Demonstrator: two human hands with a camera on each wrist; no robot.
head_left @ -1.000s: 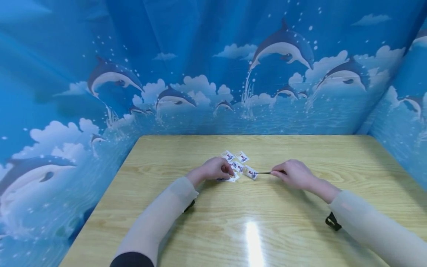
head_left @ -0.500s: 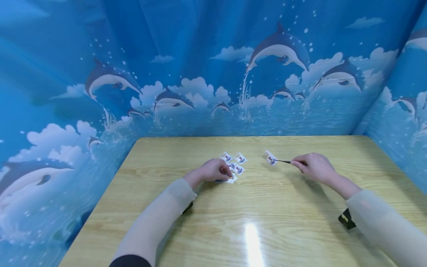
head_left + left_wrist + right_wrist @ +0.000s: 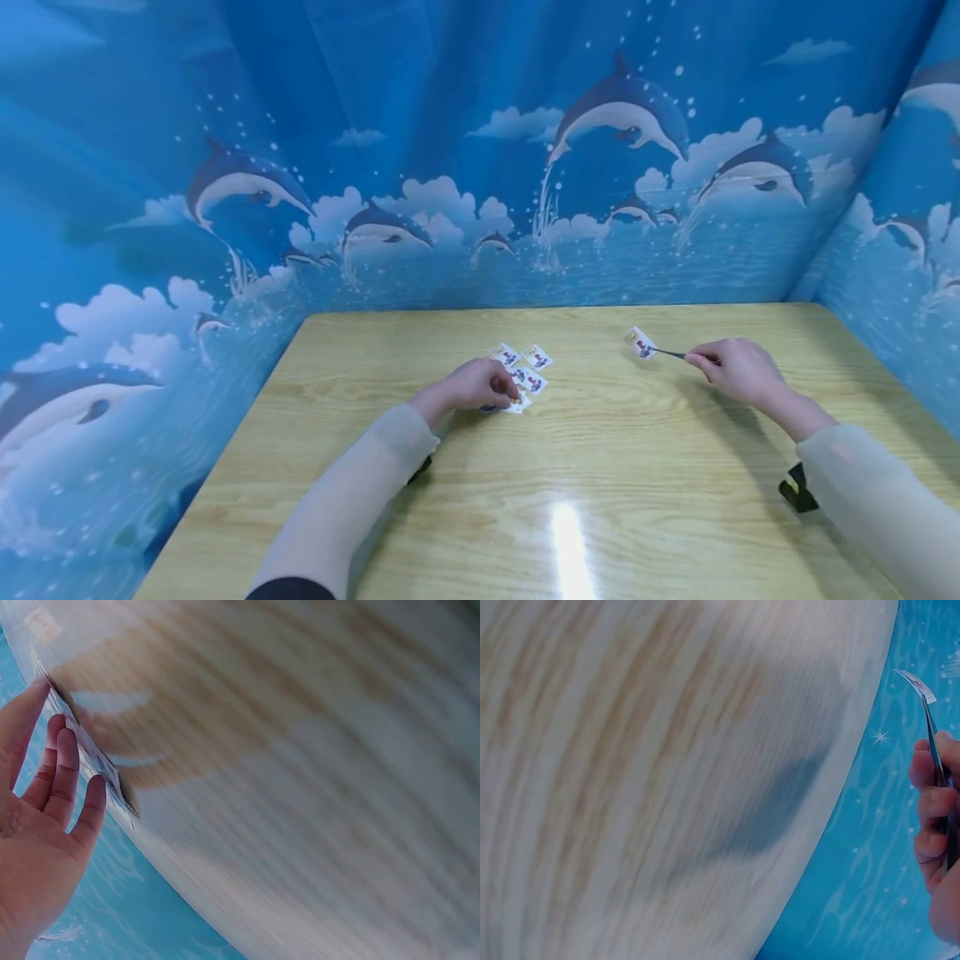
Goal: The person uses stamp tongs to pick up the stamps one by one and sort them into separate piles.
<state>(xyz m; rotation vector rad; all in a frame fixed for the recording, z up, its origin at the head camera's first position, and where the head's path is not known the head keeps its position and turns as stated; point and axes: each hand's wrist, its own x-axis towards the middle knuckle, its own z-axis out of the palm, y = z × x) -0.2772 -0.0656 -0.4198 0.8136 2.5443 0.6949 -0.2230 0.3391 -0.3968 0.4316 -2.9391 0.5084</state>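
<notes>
In the head view my right hand [image 3: 742, 371] grips dark metal tweezers [image 3: 670, 353] at the right. Their tips hold a small white sticker with a coloured cartoon print [image 3: 640, 342], raised off the table. The right wrist view shows the same sticker [image 3: 919, 686], slightly bent, at the end of the tweezers [image 3: 931, 731]. My left hand [image 3: 477, 383] rests its fingertips on a group of similar printed stickers [image 3: 531, 380], partly covering the nearest ones. Its fingers [image 3: 64, 776] look loosely spread against the pieces [image 3: 90, 750] in the left wrist view.
Everything lies on a wood-grain table [image 3: 450, 500] with a bright light reflection near the front. Two separate stickers [image 3: 537, 357] sit at the back of the group. Blue dolphin-print curtains [image 3: 420, 275] stand along the table's back and sides.
My right hand has moved right and slightly away from me, carrying the sticker in the tweezers off from beside the group. My left hand has stayed on the stickers.
</notes>
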